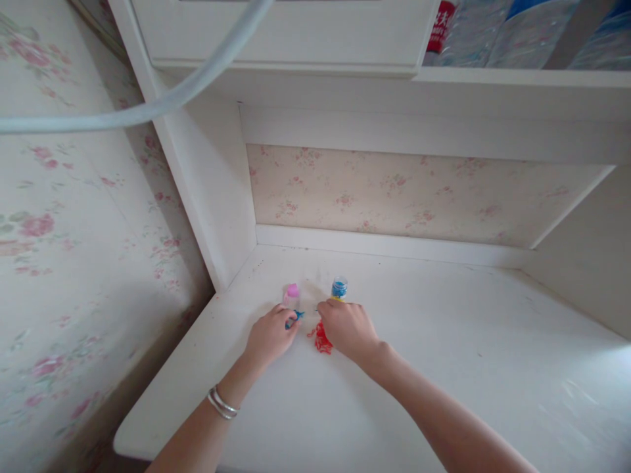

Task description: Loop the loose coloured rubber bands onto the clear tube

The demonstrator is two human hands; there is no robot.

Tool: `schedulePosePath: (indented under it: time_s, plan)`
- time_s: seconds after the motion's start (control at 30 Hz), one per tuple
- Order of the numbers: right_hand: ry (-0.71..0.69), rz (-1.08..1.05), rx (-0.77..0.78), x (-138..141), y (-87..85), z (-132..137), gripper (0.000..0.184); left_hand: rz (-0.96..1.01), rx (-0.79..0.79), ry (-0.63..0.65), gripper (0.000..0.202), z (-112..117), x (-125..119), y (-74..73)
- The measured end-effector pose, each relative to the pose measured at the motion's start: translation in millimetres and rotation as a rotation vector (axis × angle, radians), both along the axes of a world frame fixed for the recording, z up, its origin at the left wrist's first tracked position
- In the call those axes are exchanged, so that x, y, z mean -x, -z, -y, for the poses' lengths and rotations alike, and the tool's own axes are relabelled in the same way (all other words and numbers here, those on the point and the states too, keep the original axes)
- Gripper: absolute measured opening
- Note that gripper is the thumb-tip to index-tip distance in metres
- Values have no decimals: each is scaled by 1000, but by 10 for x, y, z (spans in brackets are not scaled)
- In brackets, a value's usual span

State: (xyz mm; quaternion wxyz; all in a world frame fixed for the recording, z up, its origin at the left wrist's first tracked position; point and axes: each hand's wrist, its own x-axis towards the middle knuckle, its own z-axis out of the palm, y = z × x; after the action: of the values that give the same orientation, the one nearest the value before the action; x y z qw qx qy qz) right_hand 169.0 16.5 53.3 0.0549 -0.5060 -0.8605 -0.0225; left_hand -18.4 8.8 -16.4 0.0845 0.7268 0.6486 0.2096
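Observation:
My left hand (273,334) is closed in a pinch on a small piece of blue string-like material (294,318), whose exact kind I cannot make out. My right hand (348,325) is also closed, fingertips together; a tiny dark tip shows at them, too small to name. A loose heap of red strands (322,339) lies on the white desktop, partly under my right hand. Just beyond that hand stands a small clear jar (339,288) with blue stuff inside and something yellow (337,299) at its base. Past my left fingers lies a small clear container with a pink end (292,291).
The white desktop (463,368) runs back to a low ledge and a floral-papered panel (384,194). A white side panel (211,190) stands at left. A pale cable (182,89) crosses the upper left. Overhead, a shelf holds plastic-wrapped bottles (527,36).

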Motion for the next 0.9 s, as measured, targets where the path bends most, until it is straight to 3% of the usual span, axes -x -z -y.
schedulePosePath:
  time_s: [0.2, 0.3, 0.57, 0.9]
  plan:
    - [111, -355, -64, -384, -265, -161, 29, -6, 17, -2, 16, -40, -27, 124]
    - [146, -434, -64, -519, -351, -326, 27, -14, 12, 2, 16, -53, -22, 145]
    - [125, -362, 17, -535, -344, -568, 26, -110, 29, -20, 24, -38, -36, 105]
    - [163, -277, 20, -494, -335, -628, 29, -137, -7, -75, 21, -44, -17, 78]
